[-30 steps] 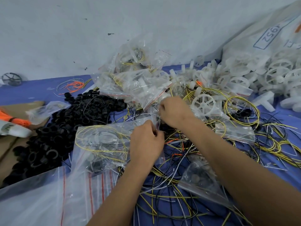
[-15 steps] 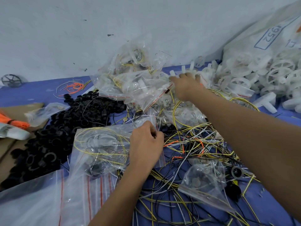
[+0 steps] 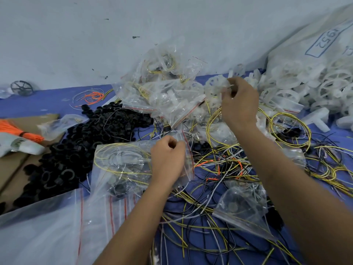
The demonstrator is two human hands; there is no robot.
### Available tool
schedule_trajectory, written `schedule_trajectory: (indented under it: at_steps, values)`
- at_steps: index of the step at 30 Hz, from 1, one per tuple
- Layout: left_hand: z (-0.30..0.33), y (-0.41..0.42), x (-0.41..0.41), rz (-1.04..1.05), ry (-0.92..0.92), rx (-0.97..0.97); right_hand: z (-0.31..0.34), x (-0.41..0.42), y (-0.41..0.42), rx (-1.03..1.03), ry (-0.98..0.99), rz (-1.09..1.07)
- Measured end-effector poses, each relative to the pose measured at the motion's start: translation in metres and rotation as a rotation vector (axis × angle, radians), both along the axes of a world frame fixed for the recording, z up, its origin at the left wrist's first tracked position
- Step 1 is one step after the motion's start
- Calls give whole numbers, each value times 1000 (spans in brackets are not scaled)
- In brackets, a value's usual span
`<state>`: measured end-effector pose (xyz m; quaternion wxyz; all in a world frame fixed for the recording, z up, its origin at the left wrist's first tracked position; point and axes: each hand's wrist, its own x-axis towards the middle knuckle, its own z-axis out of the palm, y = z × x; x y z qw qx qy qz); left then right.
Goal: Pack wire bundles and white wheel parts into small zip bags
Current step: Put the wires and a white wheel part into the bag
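Note:
My left hand [image 3: 168, 159] pinches the red-striped mouth of a small clear zip bag [image 3: 122, 163] that lies on the blue cloth with a yellow wire coil inside. Farther back, my right hand [image 3: 238, 100] grips a white wheel part [image 3: 215, 86] and holds it above the loose wires. A pile of white wheel parts [image 3: 305, 88] lies at the back right. Loose yellow, black and white wire bundles [image 3: 219, 169] are spread under and between my arms.
Filled zip bags [image 3: 164, 96] are heaped at the back centre. A mound of black rings [image 3: 76, 142] lies to the left, beside cardboard [image 3: 17, 169] and orange ties [image 3: 19, 131]. Empty zip bags [image 3: 57, 226] sit at the front left. A large white sack [image 3: 315, 46] leans at the right.
My right hand left the zip bag's mouth, reached back to the white wheel pile and has lifted one wheel part. My left hand stayed on the bag's mouth.

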<state>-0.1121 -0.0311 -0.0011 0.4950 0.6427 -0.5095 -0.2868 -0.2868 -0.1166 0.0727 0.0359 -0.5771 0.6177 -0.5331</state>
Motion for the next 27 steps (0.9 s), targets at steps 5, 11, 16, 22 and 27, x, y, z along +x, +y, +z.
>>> schedule_trajectory:
  at_steps: [5, 11, 16, 22, 27]
  values:
    - [15, -3, 15, -98, 322, 131, -15, 35, 64, 240, -1078, 521]
    - [24, -6, 30, -157, 317, 42, -49, 45, 84, 402, -879, 397]
    - [33, -3, 32, -245, 84, -110, -63, 43, 87, 371, -638, 348]
    - [52, 2, 27, -271, -271, -295, -64, 56, 96, 169, -135, 269]
    - [57, 8, 16, -262, -459, -323, -59, 67, 106, 208, -355, 696]
